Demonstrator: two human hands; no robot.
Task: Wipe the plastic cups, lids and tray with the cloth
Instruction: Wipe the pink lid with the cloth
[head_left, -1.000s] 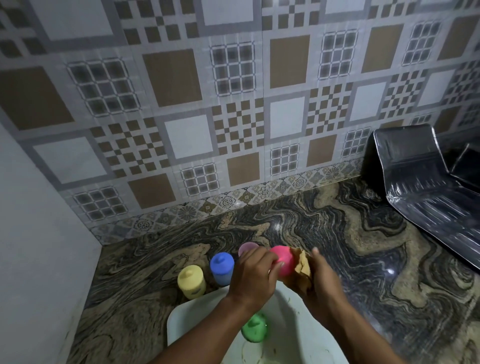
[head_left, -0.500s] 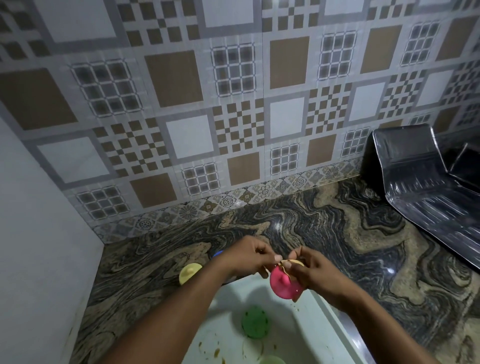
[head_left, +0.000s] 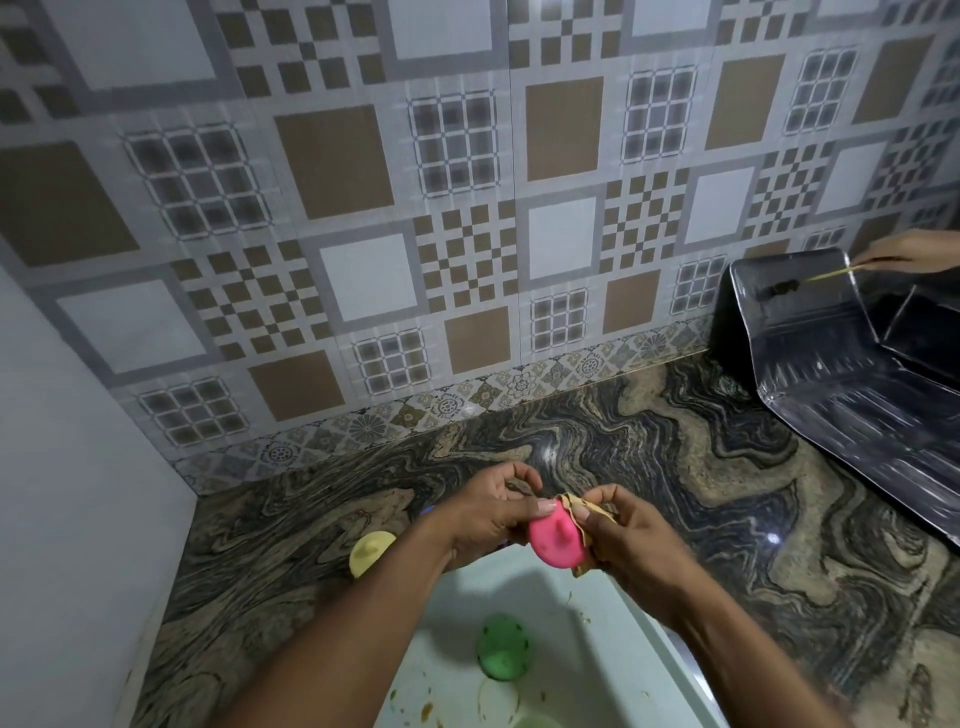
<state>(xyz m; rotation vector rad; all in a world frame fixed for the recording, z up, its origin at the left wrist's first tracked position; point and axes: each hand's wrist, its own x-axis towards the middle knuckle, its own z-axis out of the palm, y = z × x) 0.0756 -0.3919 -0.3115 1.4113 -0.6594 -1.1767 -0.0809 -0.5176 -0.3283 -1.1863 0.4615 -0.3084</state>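
1. Against the patterned tile wall (head_left: 363, 218), the marbled bench (head_left: 675, 493) runs from a grey side wall on the left to a dark metal rack (head_left: 841, 395) at the right.
2. At the bench's near edge sits the white tray (head_left: 613, 639); a green lid (head_left: 503, 647) lies in it, with brown smears on its floor near the lower edge.
3. On the bench just left of the tray, partly behind the left forearm, stands a yellow cup (head_left: 370, 552) with its lid on.
4. The left hand (head_left: 488, 514) is raised above the tray's far end, its thumb and fingers pinched on the left side of the pink lid (head_left: 553, 538), which is tilted with its knobbed face toward the camera.
5. The right hand (head_left: 631, 540) grips a tan cloth (head_left: 576, 512) and presses it over the pink lid's right rim.
6. At the far right edge another person's hand (head_left: 904, 257) holds a thin stick (head_left: 828, 274) over the rack.
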